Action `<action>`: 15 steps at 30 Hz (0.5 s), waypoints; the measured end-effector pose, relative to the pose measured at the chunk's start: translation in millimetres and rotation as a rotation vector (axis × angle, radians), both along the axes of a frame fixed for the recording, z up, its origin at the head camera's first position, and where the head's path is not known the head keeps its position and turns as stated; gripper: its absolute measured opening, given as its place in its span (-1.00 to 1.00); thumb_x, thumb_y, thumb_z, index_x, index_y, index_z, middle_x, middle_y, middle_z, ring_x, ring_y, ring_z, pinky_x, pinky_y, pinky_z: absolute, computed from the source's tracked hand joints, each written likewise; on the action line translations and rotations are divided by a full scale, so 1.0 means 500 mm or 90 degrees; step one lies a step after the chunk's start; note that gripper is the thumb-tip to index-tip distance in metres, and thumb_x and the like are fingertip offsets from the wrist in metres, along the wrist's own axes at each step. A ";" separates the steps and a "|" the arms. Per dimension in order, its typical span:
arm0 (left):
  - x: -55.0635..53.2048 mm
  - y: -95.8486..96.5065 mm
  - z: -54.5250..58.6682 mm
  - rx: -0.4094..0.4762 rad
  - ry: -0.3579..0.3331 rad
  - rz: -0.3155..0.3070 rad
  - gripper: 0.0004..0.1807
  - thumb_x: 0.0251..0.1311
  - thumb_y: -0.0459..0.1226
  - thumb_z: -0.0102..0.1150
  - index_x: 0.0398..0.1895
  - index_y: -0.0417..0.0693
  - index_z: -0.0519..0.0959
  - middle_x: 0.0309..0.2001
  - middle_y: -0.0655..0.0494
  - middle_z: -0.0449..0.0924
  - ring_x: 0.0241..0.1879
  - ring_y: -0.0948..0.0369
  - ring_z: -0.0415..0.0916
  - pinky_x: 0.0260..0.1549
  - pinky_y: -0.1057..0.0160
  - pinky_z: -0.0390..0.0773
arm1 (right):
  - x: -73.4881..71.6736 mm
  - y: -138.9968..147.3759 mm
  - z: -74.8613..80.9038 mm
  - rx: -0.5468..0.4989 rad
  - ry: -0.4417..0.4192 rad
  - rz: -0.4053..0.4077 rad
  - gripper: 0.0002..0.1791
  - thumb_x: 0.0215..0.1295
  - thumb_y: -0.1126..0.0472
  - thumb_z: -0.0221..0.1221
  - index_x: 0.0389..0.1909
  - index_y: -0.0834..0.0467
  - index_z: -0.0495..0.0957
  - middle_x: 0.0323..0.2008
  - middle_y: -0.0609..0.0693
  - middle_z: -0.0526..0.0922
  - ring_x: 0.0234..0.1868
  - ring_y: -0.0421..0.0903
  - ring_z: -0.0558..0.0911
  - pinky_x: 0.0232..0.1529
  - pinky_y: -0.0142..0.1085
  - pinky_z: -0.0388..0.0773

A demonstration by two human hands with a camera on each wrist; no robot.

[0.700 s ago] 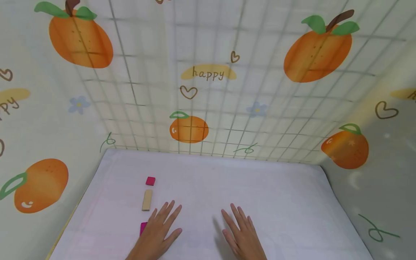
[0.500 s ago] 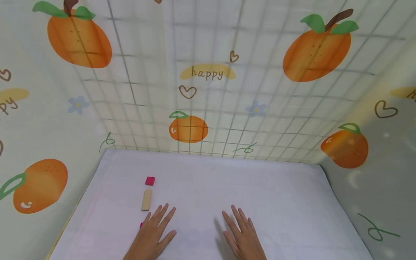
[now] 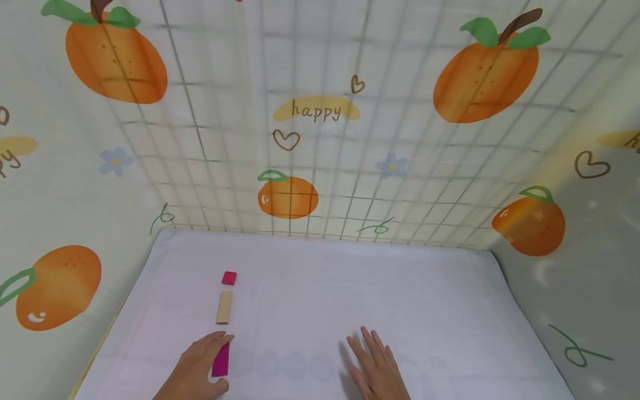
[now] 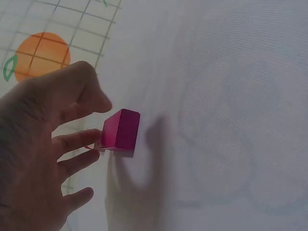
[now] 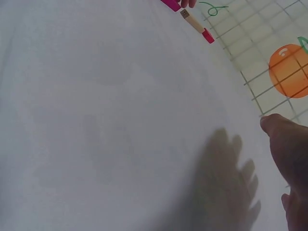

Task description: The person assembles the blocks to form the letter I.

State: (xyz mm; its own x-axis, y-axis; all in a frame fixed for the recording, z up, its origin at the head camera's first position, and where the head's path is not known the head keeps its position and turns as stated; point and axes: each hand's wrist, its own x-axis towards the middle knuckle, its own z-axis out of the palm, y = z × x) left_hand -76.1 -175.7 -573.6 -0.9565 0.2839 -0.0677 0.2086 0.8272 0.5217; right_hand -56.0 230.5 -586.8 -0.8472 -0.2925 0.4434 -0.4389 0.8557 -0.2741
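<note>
A magenta block (image 3: 221,360) lies lengthwise on the white table at the left front. My left hand (image 3: 192,366) is spread around it, fingers by its far end and thumb by its near end. In the left wrist view, a small gap shows between the thumb and the magenta block (image 4: 126,130), and the fingers are loosely bent; whether a fingertip touches it I cannot tell. Beyond it lie a natural wood block (image 3: 224,308) and a small red block (image 3: 229,278), in a row. My right hand (image 3: 378,366) hovers over the table's right front, fingers extended, holding nothing.
The white table (image 3: 360,289) is bounded by a cloth backdrop (image 3: 325,144) at the back and sides, printed with oranges and grid lines. In the right wrist view, the wood block (image 5: 193,21) and red block (image 5: 208,35) show near the top.
My left hand has moved left and turned, its fingers and thumb now around the magenta block, which it mostly covered before. My right hand has shifted slightly down and right.
</note>
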 end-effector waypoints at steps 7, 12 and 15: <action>0.011 0.000 0.013 0.007 0.026 -0.023 -0.23 -0.23 -0.20 0.45 0.23 0.00 0.49 0.17 0.10 0.42 0.15 0.06 0.37 0.16 -0.33 0.33 | 0.009 0.005 -0.025 0.000 -0.018 -0.015 -0.43 0.25 0.10 0.29 0.31 0.01 0.49 0.35 0.21 0.40 0.31 0.27 0.34 -0.03 0.40 0.43; 0.009 0.004 0.009 -0.003 -0.004 0.009 -0.25 -0.20 -0.21 0.51 0.21 0.04 0.49 0.16 0.11 0.44 0.08 0.09 0.40 0.13 -0.28 0.41 | 0.011 0.015 -0.028 0.012 -0.001 -0.016 -0.42 0.23 0.09 0.29 0.30 0.05 0.49 0.33 0.23 0.41 0.29 0.29 0.36 -0.04 0.40 0.44; 0.002 0.001 -0.007 -0.025 -0.025 0.033 -0.24 -0.19 -0.17 0.54 0.22 0.08 0.47 0.17 0.14 0.45 0.03 0.15 0.40 0.08 -0.20 0.49 | 0.014 0.017 -0.025 0.009 -0.008 -0.027 -0.41 0.23 0.09 0.30 0.30 0.04 0.49 0.33 0.24 0.41 0.29 0.30 0.36 -0.03 0.41 0.42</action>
State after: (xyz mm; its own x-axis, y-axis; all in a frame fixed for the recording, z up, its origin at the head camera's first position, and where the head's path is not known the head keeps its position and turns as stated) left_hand -75.2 -175.2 -577.0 -0.9661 0.2307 -0.1154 0.1453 0.8563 0.4957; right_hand -49.2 239.1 -599.3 -0.8644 -0.2625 0.4289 -0.3989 0.8772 -0.2671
